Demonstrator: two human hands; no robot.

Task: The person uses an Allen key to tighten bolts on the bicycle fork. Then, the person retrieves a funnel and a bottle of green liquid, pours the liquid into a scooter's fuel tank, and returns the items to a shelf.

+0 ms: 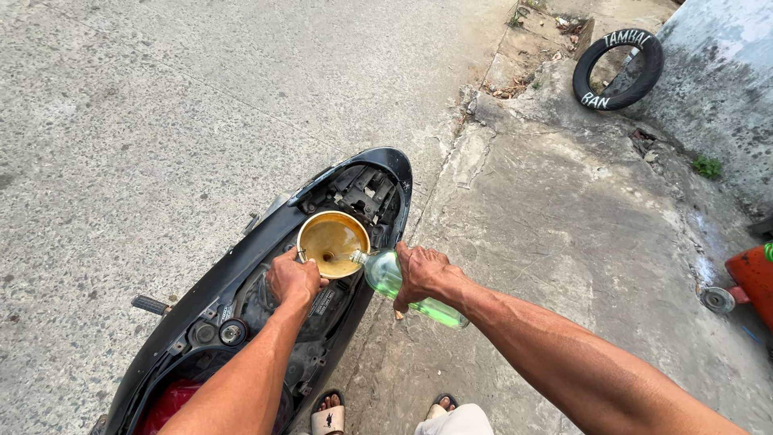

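A clear glass bottle (411,294), partly filled with pale green liquid, is tipped with its neck lowest, the mouth resting at the inner edge of a yellowish funnel (332,239). The liquid lies along the lower side of the bottle, toward its raised base. The funnel stands upright in the open body of a black scooter (241,282), just behind the exposed rear compartment with its dark fittings.

The right hand (423,274) wraps the middle of the bottle, its grip closed fully around the glass, thumb side toward the funnel. The left hand (294,278) closes on the funnel at its near rim; the fingers curl over the edge, though how firmly the grip presses cannot be told. Both forearms reach in from the lower edge of the view, the two hands near each other with the bottle neck between them.

Below the arms, two feet in sandals (328,417) stand on the ground beside the scooter. A red part of the scooter (165,403) shows at the lower left, and a footpeg (150,304) juts from its left side. The scooter stands on grey concrete pavement (161,121), cracked along a seam to the right. Well apart, at the upper right, a black tyre (618,68) with white lettering leans against a stained wall (717,89). A red object (753,278) with a small wheel lies at the right edge.
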